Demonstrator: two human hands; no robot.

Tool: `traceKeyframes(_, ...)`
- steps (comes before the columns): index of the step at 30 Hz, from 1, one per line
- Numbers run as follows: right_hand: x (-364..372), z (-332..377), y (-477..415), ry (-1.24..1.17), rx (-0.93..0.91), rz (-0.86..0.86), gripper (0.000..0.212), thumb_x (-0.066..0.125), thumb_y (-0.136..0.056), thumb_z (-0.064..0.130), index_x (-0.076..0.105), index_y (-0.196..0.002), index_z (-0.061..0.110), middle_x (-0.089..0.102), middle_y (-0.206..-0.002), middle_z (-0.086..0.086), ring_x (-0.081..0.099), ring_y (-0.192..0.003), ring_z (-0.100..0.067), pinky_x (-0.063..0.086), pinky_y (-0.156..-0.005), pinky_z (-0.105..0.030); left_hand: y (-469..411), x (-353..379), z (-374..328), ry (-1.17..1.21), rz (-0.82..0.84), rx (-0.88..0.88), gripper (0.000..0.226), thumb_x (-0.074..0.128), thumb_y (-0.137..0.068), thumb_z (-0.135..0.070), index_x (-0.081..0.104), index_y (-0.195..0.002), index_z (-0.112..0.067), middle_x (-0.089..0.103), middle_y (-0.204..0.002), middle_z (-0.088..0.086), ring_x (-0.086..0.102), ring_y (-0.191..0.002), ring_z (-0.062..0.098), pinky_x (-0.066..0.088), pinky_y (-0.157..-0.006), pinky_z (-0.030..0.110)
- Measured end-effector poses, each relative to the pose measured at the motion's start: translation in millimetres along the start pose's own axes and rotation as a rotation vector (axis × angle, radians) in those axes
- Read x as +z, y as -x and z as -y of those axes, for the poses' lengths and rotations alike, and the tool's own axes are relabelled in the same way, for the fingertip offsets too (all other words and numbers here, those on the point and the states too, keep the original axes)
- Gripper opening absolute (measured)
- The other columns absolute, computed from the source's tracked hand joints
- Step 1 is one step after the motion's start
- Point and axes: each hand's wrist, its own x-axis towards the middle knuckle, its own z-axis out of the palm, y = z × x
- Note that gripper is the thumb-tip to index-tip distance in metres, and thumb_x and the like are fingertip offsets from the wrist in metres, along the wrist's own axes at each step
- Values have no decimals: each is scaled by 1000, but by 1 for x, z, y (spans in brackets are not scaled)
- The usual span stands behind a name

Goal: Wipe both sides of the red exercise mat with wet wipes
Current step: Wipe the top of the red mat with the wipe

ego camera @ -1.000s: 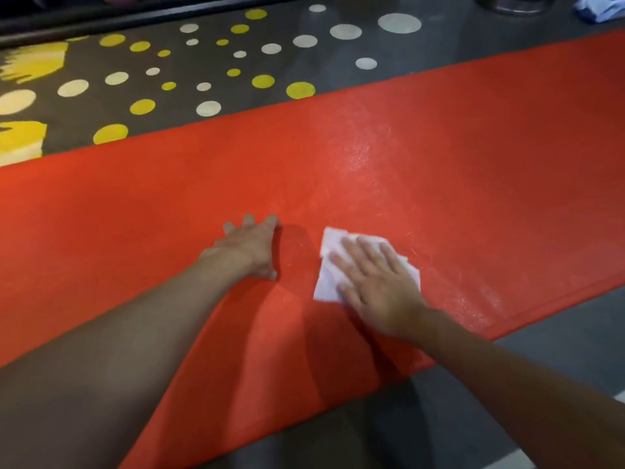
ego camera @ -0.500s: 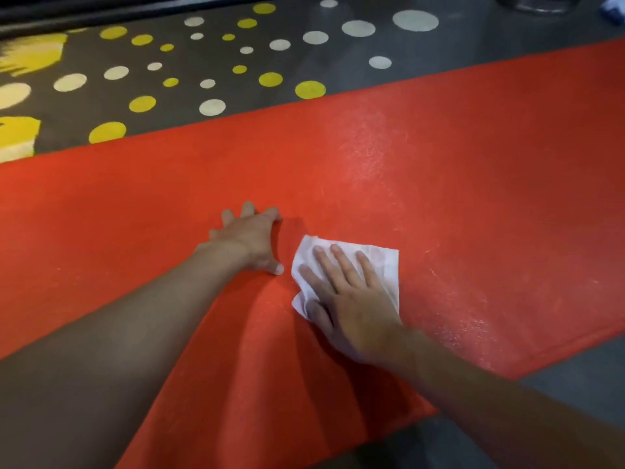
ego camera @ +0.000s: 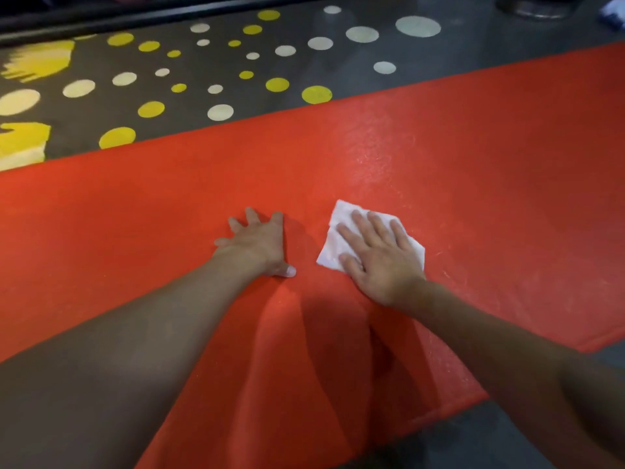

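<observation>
The red exercise mat (ego camera: 473, 170) lies flat on the floor and fills most of the view, running from left to upper right. A white wet wipe (ego camera: 341, 228) lies on the mat near its middle. My right hand (ego camera: 378, 255) presses flat on the wipe with straight, spread fingers, covering most of it. My left hand (ego camera: 260, 242) rests flat on the bare mat just to the left of the wipe, fingers spread. A damp sheen shows on the mat to the upper right of the wipe.
Dark floor with yellow and white dots (ego camera: 216, 76) lies beyond the mat's far edge. A dark round base (ego camera: 537, 8) and a bluish cloth (ego camera: 614, 15) sit at the top right. Grey floor (ego camera: 490, 434) shows at the near right edge.
My right hand has slid the wipe to the right and slightly away from my left hand. My left hand has stayed in place on the mat.
</observation>
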Motion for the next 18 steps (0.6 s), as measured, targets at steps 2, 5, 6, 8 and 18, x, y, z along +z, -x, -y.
traceKeyframes(2,7,23,-4,26,110,-21,74,-1,-88,51,11,-158,29,0,-166,-4,-2,-153,-26,-3,-120,-54,-4,-6,3,-9,-17,-2,114,89,-60,-50,19,-149,-38,14,-156,9,14,-144,44,33,-104,68)
traceKeyframes(5,10,37,9,-16,-178,7,65,19,-96,50,26,-155,27,16,-164,-7,13,-152,-29,7,-120,-55,-12,-18,8,34,-28,-6,97,89,-62,-47,33,-141,-40,24,-147,7,20,-140,43,36,-101,66)
traceKeyframes(6,7,24,3,-17,-273,29,64,21,-95,53,28,-154,30,19,-164,-4,15,-151,-26,7,-120,-53,-14,-20,9,53,-34,-11,89,88,-64,-45,37,-138,-41,26,-144,6,21,-139,43,37,-101,66)
traceKeyframes(8,0,-9,-19,-7,-225,20,67,15,-92,57,25,-154,36,16,-164,1,12,-152,-22,4,-121,-48,-17,-18,8,50,-73,-23,84,88,-65,-42,40,-134,-42,28,-140,6,25,-136,43,37,-100,65)
traceKeyframes(18,-2,-14,-55,19,-304,0,66,16,-92,55,30,-153,33,23,-163,0,21,-150,-25,12,-120,-53,-46,-25,17,-39,8,-19,134,90,-58,-50,0,-156,-35,-6,-164,5,0,-150,37,23,-114,63)
